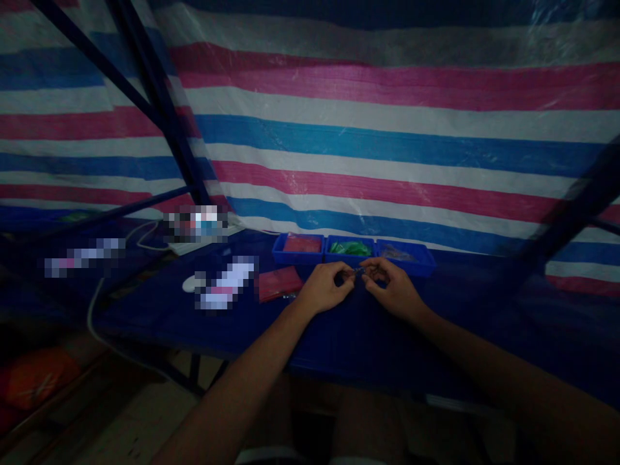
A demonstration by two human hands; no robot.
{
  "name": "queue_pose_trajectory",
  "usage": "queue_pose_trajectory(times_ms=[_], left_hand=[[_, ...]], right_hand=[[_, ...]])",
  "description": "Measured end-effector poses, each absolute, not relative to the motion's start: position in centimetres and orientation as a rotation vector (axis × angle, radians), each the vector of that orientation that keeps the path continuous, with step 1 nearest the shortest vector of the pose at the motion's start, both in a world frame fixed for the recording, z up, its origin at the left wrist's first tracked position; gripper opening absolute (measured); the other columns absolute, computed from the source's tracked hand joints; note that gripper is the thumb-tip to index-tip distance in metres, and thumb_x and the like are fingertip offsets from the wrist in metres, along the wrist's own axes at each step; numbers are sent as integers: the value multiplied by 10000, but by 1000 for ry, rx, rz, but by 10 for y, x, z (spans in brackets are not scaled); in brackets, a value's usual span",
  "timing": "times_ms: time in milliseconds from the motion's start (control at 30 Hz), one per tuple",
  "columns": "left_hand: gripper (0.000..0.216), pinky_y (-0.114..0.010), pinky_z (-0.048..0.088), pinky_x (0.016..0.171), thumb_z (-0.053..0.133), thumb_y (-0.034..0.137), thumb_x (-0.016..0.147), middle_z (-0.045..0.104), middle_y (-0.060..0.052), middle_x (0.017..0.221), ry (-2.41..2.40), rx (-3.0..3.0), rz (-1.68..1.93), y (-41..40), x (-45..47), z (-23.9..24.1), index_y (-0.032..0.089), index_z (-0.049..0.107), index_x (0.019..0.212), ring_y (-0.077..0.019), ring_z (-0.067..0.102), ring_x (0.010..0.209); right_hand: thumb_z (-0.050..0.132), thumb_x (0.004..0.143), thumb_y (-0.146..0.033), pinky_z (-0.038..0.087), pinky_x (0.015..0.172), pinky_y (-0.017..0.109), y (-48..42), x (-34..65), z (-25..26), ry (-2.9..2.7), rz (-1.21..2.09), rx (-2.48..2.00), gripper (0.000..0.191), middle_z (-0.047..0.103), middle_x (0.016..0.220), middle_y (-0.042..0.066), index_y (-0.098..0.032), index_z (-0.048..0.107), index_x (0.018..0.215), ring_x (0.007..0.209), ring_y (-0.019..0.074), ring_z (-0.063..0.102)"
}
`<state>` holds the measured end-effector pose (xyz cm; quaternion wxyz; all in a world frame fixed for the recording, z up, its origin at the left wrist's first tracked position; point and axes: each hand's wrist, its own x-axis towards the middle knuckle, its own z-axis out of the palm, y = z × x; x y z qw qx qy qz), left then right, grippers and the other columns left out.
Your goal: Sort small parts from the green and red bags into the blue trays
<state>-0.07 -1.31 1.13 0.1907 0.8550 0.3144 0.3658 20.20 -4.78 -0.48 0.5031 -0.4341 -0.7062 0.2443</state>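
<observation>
My left hand (pixel 325 286) and my right hand (pixel 391 284) meet over the dark blue table (pixel 339 329), fingertips pinched together on a tiny dark item (pixel 359 272) I cannot make out. Both hands have curled fingers. Just behind them stand three blue trays: one with red pieces (pixel 299 245), one with green pieces (pixel 351 248), one with dim greyish pieces (pixel 404 254). A red packet (pixel 279 283) lies flat on the table to the left of my left hand.
A striped pink, white and blue tarp (pixel 387 129) hangs behind the table. Dark metal poles (pixel 159 110) slant at the left. A white cable (pixel 99 303) runs along the table's left edge. A small white disc (pixel 189 283) and blurred-out items lie at the left.
</observation>
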Motion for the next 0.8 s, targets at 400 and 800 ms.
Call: queue_pose_trajectory(times_ms=[400,800], left_hand=[[126,-275,483,733,621,248,938,724,-28,885,787,2360,1080,-15,0,15,181,722,973,-159,665,802],[176,-283,508,754,597,296,970,735,-45,936,819,2337,1138,-13,-1,15,188,732,1004,-173,672,839]], right_hand=[[641,923,-384,587,845,375,-46,205,-4,-1687,604,-1068,241,743,1075,65,-241,702,1107,909,215,717],[728,861,-404,616,767,363,-41,209,-6,-1597,688,-1040,250,755,1002,54,-252,770,1054,795,200,722]])
